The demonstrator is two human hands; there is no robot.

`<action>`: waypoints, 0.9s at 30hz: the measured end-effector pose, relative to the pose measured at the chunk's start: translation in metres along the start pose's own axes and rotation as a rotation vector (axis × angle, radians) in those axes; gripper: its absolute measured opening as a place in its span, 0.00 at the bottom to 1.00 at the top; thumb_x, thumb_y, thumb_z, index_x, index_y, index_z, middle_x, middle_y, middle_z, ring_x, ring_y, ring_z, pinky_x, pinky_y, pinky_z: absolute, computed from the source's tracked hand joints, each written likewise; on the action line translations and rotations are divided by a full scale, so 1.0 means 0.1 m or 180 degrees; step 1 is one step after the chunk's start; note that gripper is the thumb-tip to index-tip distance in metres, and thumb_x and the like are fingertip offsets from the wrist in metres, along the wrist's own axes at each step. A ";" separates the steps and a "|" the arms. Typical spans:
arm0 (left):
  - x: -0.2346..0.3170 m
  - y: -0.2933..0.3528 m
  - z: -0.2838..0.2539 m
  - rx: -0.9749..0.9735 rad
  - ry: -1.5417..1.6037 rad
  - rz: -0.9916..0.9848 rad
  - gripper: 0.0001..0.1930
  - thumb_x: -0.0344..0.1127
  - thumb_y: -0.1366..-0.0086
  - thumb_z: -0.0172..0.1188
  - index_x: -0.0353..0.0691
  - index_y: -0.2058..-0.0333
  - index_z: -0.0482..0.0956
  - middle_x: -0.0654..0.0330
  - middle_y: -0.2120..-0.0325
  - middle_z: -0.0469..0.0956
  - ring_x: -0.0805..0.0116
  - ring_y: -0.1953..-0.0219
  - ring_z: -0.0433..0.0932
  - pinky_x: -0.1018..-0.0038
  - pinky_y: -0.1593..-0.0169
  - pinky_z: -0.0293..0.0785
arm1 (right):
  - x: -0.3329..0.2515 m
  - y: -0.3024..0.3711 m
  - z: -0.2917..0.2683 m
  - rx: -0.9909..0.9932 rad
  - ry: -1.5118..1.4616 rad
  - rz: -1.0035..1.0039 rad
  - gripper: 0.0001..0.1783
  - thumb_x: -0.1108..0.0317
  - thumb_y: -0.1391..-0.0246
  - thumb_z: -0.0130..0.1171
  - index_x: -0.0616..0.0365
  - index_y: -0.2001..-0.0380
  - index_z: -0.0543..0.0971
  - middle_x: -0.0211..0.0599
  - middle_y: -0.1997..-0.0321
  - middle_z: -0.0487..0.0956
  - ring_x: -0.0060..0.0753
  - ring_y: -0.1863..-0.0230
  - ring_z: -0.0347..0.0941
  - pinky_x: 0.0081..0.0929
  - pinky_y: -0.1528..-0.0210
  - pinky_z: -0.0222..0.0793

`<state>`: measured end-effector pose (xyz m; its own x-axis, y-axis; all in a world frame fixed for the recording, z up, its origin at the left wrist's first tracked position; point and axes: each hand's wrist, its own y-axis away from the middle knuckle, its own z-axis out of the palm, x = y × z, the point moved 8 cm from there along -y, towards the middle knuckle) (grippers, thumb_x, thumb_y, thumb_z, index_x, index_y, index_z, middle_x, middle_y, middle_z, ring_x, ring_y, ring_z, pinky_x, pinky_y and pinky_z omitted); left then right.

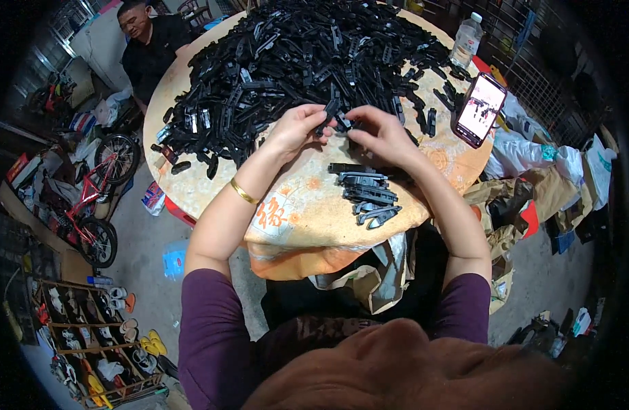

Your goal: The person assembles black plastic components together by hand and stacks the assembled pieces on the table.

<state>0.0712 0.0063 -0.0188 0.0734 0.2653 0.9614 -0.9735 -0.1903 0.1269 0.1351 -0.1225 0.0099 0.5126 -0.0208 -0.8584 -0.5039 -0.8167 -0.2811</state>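
Fingers of the left hand (297, 130) are closed on a small black part (329, 113), held up just above the table's cloth, at the near edge of a large heap. Close beside it, the right hand (388, 139) is bent inward with thumb and forefinger near the same part; whether those fingertips grip anything cannot be told.

The heap of black parts (280, 58) spreads over the far half of a round table (308, 219), which has an orange and cream flowered cloth. Nearer the person, below the right hand, a small stack of similar parts (366, 195) lies roughly in line, most of them sideways.

A gold bracelet (243, 191) circles the left forearm, and both upper arms wear purple sleeves (211, 314). At the table's right edge are a lit phone (480, 109) and, beyond it, a clear bottle (467, 42). Another person (152, 51) in black is at the far left edge. On the floor to the left are a red bicycle (89, 198) and a shoe rack (89, 347).
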 end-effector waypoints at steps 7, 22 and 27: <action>-0.05 0.06 0.08 0.0237 -0.0234 0.0166 0.13 0.35 0.38 0.54 0.32 0.58 0.71 0.59 0.70 0.76 0.74 0.72 0.76 0.79 0.66 0.75 | 0.21 -0.01 0.01 0.0205 -0.1197 0.0565 0.11 0.69 0.50 0.59 0.65 0.65 0.73 0.30 0.76 0.76 0.18 0.79 0.72 0.15 0.78 0.69; 0.28 0.26 0.28 0.0349 -0.1743 0.1078 0.16 0.27 0.46 0.60 0.30 0.57 0.73 0.55 0.70 0.78 0.75 0.73 0.76 0.80 0.71 0.72 | -0.12 0.03 -0.17 0.0825 0.0325 -0.0585 0.21 0.69 0.58 0.66 0.60 0.59 0.72 0.34 0.64 0.75 0.23 0.67 0.72 0.18 0.66 0.69; 0.49 0.43 0.48 0.0420 -0.3648 0.2443 0.14 0.26 0.46 0.58 0.33 0.59 0.74 0.51 0.69 0.78 0.64 0.69 0.78 0.73 0.64 0.74 | -0.19 0.06 -0.08 0.0315 0.0994 -0.0902 0.22 0.66 0.58 0.65 0.60 0.58 0.75 0.41 0.61 0.76 0.34 0.62 0.73 0.25 0.62 0.69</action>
<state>0.0431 -0.0343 0.0452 -0.2681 -0.8496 0.4542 -0.8279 -0.0378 -0.5596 0.1278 -0.1321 0.0280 0.8184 0.0105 -0.5746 -0.3695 -0.7562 -0.5400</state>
